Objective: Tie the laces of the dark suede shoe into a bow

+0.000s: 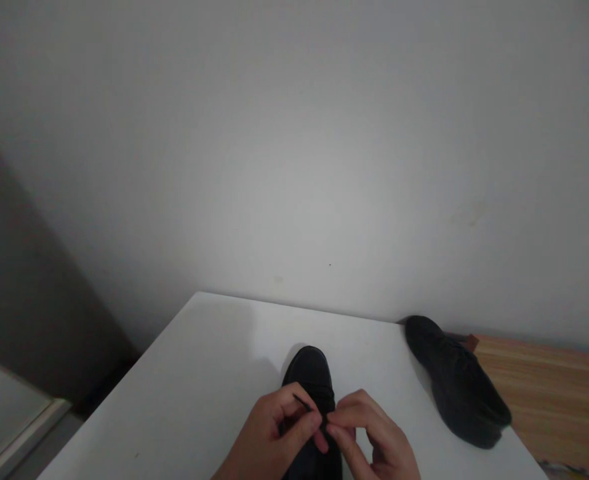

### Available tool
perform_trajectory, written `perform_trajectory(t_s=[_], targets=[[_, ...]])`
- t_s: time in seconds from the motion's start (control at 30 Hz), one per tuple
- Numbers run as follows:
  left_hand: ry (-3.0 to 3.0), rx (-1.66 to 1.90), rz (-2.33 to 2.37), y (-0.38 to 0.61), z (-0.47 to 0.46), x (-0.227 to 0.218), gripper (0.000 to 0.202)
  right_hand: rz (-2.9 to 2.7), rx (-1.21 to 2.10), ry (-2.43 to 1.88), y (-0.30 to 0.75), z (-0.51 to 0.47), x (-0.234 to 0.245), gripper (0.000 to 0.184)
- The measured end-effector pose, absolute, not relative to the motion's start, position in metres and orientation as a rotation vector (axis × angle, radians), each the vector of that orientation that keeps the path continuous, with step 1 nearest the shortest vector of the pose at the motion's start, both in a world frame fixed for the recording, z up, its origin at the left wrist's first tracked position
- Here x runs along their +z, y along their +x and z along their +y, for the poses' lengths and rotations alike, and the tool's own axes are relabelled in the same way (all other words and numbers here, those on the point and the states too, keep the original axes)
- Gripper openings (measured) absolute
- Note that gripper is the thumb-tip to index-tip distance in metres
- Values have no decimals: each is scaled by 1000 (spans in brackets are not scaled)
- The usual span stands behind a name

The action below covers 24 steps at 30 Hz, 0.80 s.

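Observation:
A black lace-up shoe [308, 368] lies on the white tabletop with its toe pointing away from me; its rear part runs out of the bottom of the view. Over its lacing area, my left hand [281, 427] pinches a black shoelace [302, 403], whose end sticks out above the fingers. Close beside it on the right, my right hand [371, 433] has thumb and forefinger pressed together at the lace. The strand between its fingertips is mostly hidden. Both hands cover much of the shoe's middle.
A second black shoe [457, 380] rests near the right edge of the white table [174, 380]. Beyond that edge is a wood-grain surface [559, 400]. A plain wall [294, 167] stands behind the table, and a pale panel [9, 413] is at lower left.

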<state>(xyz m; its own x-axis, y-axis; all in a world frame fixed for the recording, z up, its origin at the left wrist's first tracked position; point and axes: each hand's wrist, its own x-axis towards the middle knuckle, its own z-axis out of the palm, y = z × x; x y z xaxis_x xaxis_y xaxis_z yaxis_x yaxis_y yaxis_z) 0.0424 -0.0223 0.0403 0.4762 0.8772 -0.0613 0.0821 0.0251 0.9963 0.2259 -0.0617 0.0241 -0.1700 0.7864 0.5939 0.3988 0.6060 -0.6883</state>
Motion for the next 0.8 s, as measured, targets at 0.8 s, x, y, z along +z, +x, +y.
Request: perform_trajectory(t_s=[0.8], targets=[[2602,1521,543,36,-23,34,20,-1688,659,-1070,217,-56,18,19]])
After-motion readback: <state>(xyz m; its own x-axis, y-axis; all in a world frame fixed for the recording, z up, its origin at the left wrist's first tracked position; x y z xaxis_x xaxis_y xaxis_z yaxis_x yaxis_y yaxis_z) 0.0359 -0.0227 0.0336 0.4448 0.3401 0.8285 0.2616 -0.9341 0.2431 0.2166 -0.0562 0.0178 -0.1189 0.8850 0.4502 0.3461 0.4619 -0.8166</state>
